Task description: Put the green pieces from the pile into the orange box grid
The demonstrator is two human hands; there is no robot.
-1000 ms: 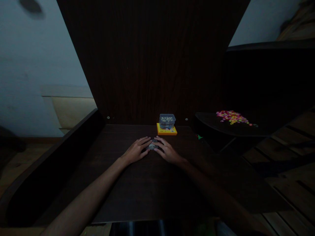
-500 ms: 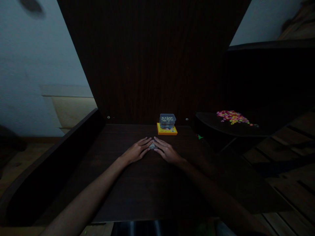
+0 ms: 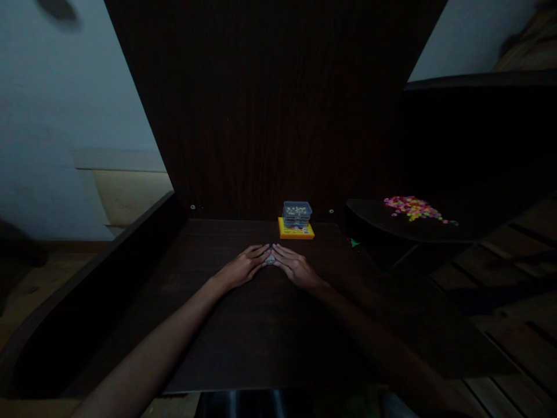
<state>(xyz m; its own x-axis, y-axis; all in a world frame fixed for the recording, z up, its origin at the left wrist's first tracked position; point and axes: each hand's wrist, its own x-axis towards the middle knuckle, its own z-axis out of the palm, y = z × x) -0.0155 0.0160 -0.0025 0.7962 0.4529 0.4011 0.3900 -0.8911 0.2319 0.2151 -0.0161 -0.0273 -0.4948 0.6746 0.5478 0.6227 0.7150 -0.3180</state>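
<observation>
A small pale grey object (image 3: 270, 259) lies low at the dark desk surface, between my two hands; its kind is too dim and too covered to make out. My left hand (image 3: 245, 265) comes in from the left, palm down, its fingers closed together against the object's left side. From the right, my right hand (image 3: 296, 268) mirrors it, with the fingertips pressed to the other side. The fingertips of both hands nearly meet over the object and hide much of it.
Behind my hands, stacked clear plastic boxes (image 3: 297, 214) with small pale bits rest on a yellow box (image 3: 296, 233). A colourful heap of small pieces (image 3: 413, 208) lies on the right-hand shelf (image 3: 435, 233). A small green item (image 3: 353, 242) is near that shelf. A raised side panel (image 3: 100, 290) borders the left.
My fingertips have drawn slightly closer together around the pale object, and less of it shows. The boxes and the colourful heap stay in place.
</observation>
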